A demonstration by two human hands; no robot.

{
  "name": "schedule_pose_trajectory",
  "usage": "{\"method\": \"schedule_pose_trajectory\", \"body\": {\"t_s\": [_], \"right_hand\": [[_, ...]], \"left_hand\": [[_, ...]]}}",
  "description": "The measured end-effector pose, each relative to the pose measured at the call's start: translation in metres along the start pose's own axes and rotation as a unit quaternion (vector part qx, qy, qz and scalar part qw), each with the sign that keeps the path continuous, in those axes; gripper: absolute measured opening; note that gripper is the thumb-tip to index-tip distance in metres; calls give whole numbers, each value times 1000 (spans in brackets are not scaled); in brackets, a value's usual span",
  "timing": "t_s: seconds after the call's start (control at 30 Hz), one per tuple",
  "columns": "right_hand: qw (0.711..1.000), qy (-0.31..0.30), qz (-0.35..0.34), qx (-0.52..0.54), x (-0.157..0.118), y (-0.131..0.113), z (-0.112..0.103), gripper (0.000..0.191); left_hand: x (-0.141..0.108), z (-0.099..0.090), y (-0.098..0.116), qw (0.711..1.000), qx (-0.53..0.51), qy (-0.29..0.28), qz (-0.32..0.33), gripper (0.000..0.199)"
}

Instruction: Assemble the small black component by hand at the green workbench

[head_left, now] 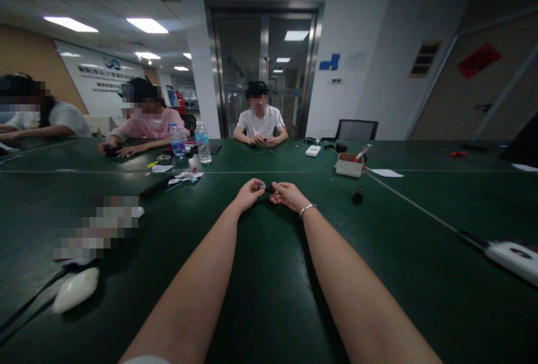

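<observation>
Both of my arms reach forward over the green table, and the hands nearly meet at its middle. Between them sits a small dark object (269, 189) with a shiny, pale end towards the left; its kind is too small to tell. My left hand (249, 193) pinches the pale end with thumb and fingers. On the dark end, my right hand (290, 195) is closed, thumb on top and fingers curled beneath. A silver bracelet (309, 210) circles the right wrist. Further right on the table stands a small black piece (358, 195), apart from both hands.
A small open box (349, 165) holding a pen-like item stands right of centre. Two water bottles (203, 143) are at the left. A white mouse-shaped item (77, 290) lies near left; a white power strip (515, 257) lies right. Several people sit across the table.
</observation>
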State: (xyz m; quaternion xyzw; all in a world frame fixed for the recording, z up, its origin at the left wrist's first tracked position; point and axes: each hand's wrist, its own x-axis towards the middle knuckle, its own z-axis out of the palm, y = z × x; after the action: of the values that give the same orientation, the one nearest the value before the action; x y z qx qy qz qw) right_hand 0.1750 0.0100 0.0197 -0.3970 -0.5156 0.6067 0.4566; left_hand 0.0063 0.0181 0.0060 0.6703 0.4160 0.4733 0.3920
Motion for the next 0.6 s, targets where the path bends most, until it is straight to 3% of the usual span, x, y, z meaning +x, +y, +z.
{"method": "schedule_pose_trajectory", "body": {"t_s": [0.37, 0.6], "right_hand": [[1000, -5, 13, 4, -1, -2, 1, 16], [1000, -6, 12, -1, -1, -2, 2, 13]], "left_hand": [[3, 0, 0, 997, -14, 49, -53, 24], [3, 1, -1, 999, 11, 19, -35, 25]]}}
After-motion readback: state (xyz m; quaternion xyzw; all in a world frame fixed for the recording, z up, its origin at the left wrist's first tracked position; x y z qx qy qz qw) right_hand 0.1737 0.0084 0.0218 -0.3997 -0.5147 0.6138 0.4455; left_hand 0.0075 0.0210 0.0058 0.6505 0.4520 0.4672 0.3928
